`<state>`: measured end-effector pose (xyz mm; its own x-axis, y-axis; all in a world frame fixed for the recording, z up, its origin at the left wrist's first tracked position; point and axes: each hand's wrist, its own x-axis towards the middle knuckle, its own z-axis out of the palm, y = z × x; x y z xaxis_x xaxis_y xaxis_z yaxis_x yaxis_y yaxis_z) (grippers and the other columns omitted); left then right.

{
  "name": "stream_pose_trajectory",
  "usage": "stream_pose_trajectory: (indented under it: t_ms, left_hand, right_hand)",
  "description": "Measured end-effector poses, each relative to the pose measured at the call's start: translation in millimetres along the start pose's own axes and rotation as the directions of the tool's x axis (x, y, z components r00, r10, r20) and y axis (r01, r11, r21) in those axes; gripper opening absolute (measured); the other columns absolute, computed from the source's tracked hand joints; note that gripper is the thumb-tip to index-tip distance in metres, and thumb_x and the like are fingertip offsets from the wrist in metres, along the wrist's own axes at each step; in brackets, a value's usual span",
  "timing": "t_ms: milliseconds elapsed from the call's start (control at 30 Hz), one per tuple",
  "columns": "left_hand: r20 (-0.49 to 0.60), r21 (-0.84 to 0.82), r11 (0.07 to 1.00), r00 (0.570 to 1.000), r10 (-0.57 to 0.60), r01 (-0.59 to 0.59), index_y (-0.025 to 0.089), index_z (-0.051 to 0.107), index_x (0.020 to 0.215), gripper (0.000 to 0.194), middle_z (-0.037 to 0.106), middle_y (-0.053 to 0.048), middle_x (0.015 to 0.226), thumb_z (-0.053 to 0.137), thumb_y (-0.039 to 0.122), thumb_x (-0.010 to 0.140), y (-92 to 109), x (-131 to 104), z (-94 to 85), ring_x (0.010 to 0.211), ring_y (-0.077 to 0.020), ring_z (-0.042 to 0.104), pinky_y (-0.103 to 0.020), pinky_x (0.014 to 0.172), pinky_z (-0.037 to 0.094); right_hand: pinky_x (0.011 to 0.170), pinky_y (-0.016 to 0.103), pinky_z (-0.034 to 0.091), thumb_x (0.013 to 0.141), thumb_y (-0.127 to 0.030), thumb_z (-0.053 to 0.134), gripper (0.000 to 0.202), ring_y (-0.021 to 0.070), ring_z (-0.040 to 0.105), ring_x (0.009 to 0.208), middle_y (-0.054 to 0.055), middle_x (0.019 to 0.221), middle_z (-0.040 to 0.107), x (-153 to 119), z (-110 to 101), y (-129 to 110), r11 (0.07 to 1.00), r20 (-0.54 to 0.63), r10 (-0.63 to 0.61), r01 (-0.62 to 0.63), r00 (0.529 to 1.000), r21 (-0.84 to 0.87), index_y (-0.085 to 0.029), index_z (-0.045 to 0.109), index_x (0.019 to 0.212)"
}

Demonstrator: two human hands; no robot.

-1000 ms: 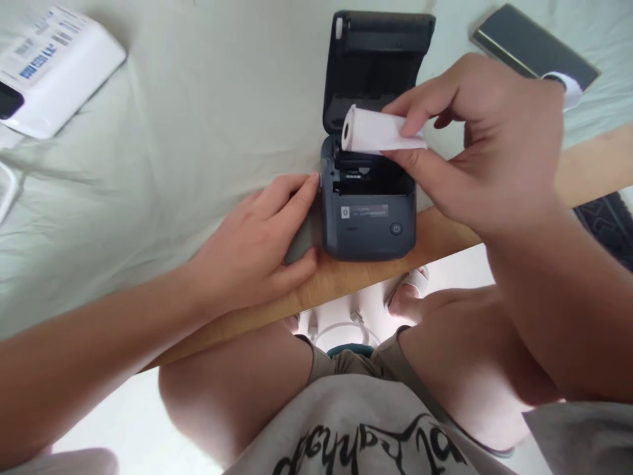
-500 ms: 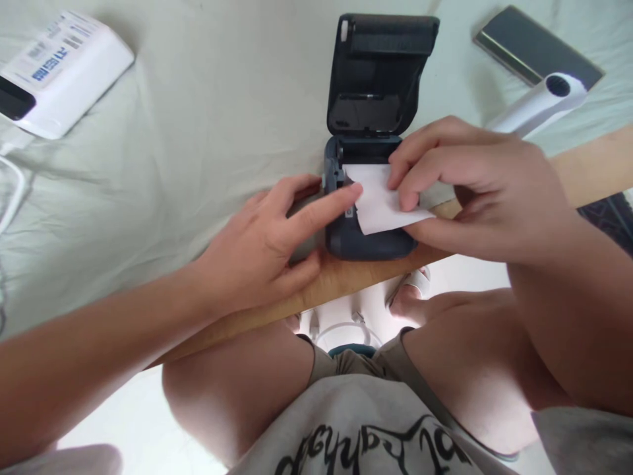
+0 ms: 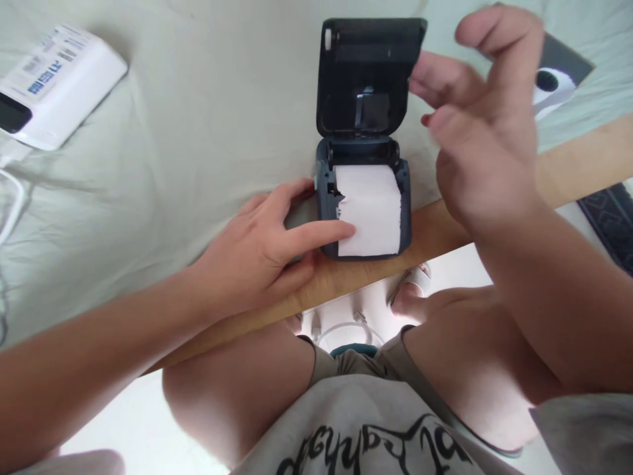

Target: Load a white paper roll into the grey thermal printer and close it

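Left of the printer (image 3: 363, 198): my left hand (image 3: 257, 247), open, forefinger pinning the paper (image 3: 370, 210) that lies over the printer's front. I should keep it flat. Right of the printer: my right hand (image 3: 477, 132), open, empty, beside the raised lid (image 3: 368, 76).

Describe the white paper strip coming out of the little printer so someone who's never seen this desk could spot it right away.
Start at the wooden front edge of the table, where a small dark printer sits with its lid open. The paper strip lies over the printer's front, the left hand pressing its left edge. It is the only white thing on the printer, and its left edge is ragged.
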<state>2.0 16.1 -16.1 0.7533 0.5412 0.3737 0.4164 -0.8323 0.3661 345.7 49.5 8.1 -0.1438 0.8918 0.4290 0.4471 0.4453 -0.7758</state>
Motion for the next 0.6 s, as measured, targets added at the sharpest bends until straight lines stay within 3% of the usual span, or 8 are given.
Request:
stream_pose_trajectory:
  t_ms: [67, 133, 233, 333, 500, 600]
  left_hand:
    - [0.006, 0.004, 1.000, 1.000, -0.012, 0.012, 0.057, 0.059, 0.183, 0.073, 0.061, -0.010, 0.191, 0.063, 0.019, 0.121, 0, -1, -0.1, 0.167, -0.0411, 0.076, -0.068, 0.134, 0.072]
    - [0.013, 0.003, 1.000, 1.000, -0.024, 0.024, 0.059, 0.060, 0.183, 0.074, 0.061, -0.008, 0.191, 0.064, 0.020, 0.120, 0, -1, 0.1, 0.164, -0.0409, 0.078, -0.068, 0.134, 0.072]
    - [0.011, 0.003, 1.000, 0.999, -0.030, 0.030, 0.060, 0.061, 0.181, 0.073, 0.060, -0.008, 0.192, 0.064, 0.020, 0.120, 0, -2, 1.0, 0.162, -0.0411, 0.078, -0.069, 0.134, 0.072]
    - [0.004, 0.014, 1.000, 1.000, -0.028, 0.028, 0.058, 0.060, 0.180, 0.069, 0.061, -0.008, 0.191, 0.060, 0.020, 0.122, 2, 0, 0.4, 0.164, -0.0389, 0.078, -0.067, 0.135, 0.071]
    - [0.062, 0.012, 0.996, 0.994, -0.091, 0.091, 0.038, 0.041, 0.195, 0.079, 0.070, -0.013, 0.184, 0.061, 0.024, 0.120, 8, 6, -10.0, 0.154, -0.0376, 0.084, -0.063, 0.130, 0.075]
    - [0.117, -0.016, 0.993, 0.986, -0.118, 0.120, 0.034, 0.032, 0.201, 0.086, 0.069, -0.012, 0.188, 0.060, 0.029, 0.120, 9, 9, -16.2, 0.161, -0.0391, 0.081, -0.062, 0.137, 0.072]
  right_hand:
    - [0.132, 0.054, 0.069, 0.113, -0.053, 0.066, 0.039, 0.0304, 0.085, 0.149, 0.008, 0.140, 0.080, 1, 2, 3, 0.993, -0.120, -0.001, 0.015, 0.993, 0.119, -0.034, 0.056, 0.145]
    - [0.130, 0.055, 0.070, 0.119, -0.052, 0.066, 0.030, 0.0300, 0.086, 0.145, 0.008, 0.134, 0.082, -2, 2, 3, 0.987, -0.122, 0.047, -0.026, 0.991, 0.161, -0.033, 0.066, 0.142]
    - [0.132, 0.052, 0.072, 0.122, -0.070, 0.076, 0.044, 0.0280, 0.086, 0.145, 0.008, 0.145, 0.087, -10, 2, 1, 0.982, 0.018, 0.088, -0.089, 0.996, 0.166, -0.032, 0.078, 0.143]
    - [0.114, 0.043, 0.074, 0.116, -0.080, 0.086, 0.059, 0.0215, 0.086, 0.124, 0.007, 0.144, 0.089, -12, 3, -2, 0.984, 0.170, 0.085, -0.109, 0.982, 0.138, -0.030, 0.082, 0.146]
    - [0.111, 0.037, 0.073, 0.110, -0.063, 0.094, 0.049, 0.0183, 0.085, 0.124, 0.002, 0.149, 0.087, 1, -4, -5, 0.972, 0.340, 0.153, -0.203, 0.928, 0.116, -0.031, 0.078, 0.142]
    - [0.096, 0.032, 0.074, 0.106, -0.057, 0.097, 0.053, 0.0181, 0.085, 0.121, 0.001, 0.150, 0.086, 7, -9, -8, 0.949, 0.436, 0.225, -0.297, 0.872, 0.104, -0.034, 0.075, 0.149]
